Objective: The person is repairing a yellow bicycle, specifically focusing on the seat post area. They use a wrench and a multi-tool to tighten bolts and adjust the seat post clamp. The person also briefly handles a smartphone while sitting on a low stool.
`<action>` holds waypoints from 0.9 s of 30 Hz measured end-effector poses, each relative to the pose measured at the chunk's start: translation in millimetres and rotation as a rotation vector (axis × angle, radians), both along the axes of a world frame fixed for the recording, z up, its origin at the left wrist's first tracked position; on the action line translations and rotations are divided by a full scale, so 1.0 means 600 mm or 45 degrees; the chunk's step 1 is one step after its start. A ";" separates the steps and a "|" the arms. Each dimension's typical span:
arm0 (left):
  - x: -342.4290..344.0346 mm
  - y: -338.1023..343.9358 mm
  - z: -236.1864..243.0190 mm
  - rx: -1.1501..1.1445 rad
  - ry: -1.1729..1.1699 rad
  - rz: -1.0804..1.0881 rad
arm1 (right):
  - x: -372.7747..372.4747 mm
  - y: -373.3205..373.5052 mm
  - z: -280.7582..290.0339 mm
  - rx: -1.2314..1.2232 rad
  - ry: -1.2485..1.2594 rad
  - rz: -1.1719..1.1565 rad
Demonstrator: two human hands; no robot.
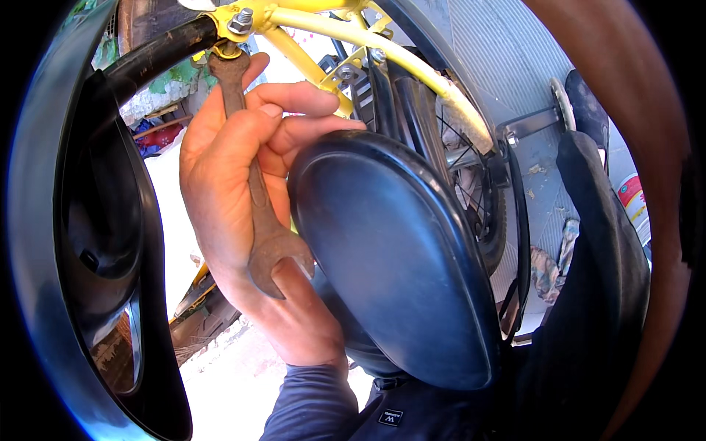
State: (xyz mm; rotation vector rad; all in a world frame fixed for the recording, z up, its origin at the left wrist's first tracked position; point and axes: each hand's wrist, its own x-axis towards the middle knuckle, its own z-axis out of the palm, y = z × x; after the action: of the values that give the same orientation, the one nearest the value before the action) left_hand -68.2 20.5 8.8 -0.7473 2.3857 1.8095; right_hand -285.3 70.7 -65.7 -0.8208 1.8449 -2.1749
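Fingers [300,98] of the left hand [220,187] are half-curled, holding the wrench [259,192] beneath the thumb, along the palm. Its upper end is at the frame's [323,28] lower edge.

Fingers of the left hand [224,195] partly cover the wrench [259,195]. The black seat [390,257] hides part of the wheel [497,239]. Picture edges cut off the yellow frame [353,31], far, and sleeve [312,400], near.
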 end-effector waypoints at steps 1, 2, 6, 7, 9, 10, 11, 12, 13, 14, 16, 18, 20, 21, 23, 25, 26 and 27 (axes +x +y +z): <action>-0.001 0.001 -0.001 -0.010 0.008 -0.018 | -0.001 0.003 0.004 -0.012 -0.082 0.009; -0.002 0.002 -0.001 -0.019 0.017 -0.035 | -0.014 0.000 -0.018 -0.199 0.054 0.082; 0.003 -0.002 0.007 -0.005 0.031 -0.052 | 0.001 -0.005 0.011 -0.059 -0.063 0.078; 0.003 -0.001 0.011 -0.018 0.030 -0.046 | 0.004 -0.003 0.016 -0.066 -0.069 0.093; 0.003 0.003 0.020 -0.044 0.027 -0.034 | 0.003 0.000 0.022 -0.105 -0.031 0.137; 0.003 0.007 0.024 -0.047 0.024 -0.028 | 0.000 0.001 0.022 -0.138 0.012 0.167; 0.003 0.010 0.027 -0.051 0.021 -0.022 | -0.003 0.003 0.022 -0.169 0.055 0.196; 0.003 0.009 0.026 -0.049 0.016 -0.012 | 0.002 0.006 0.023 -0.094 0.096 0.167; 0.004 0.008 0.024 -0.046 0.018 -0.010 | 0.006 0.011 0.023 -0.018 0.137 0.137; 0.005 0.007 0.023 -0.043 0.021 -0.007 | 0.011 0.014 0.024 0.057 0.178 0.108; 0.005 0.009 0.025 -0.057 0.018 -0.005 | 0.013 0.008 0.033 0.118 0.115 0.069; 0.004 0.011 0.025 -0.077 0.008 -0.004 | 0.013 0.005 0.029 0.131 0.113 0.062; 0.004 0.011 0.023 -0.066 0.006 -0.010 | 0.010 0.004 0.013 0.096 0.173 0.085; 0.003 0.012 0.023 -0.063 0.005 -0.011 | 0.012 0.001 0.011 0.074 0.156 0.099; 0.003 0.014 0.025 -0.063 -0.005 -0.006 | 0.014 -0.001 0.008 0.031 0.123 0.126; 0.002 0.015 0.022 -0.076 -0.007 -0.007 | -0.016 -0.014 0.096 0.623 -0.527 0.303; 0.001 0.014 0.020 -0.088 -0.003 -0.007 | -0.027 -0.020 0.126 0.919 -0.853 0.389; 0.002 0.010 0.020 -0.097 0.003 -0.003 | -0.018 -0.024 0.093 0.602 -0.492 0.289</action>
State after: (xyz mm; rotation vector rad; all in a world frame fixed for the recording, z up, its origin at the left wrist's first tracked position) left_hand -66.9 26.7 20.6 -0.7495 2.4688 1.7279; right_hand -296.2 56.2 -10.1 -0.4445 1.8413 -1.5331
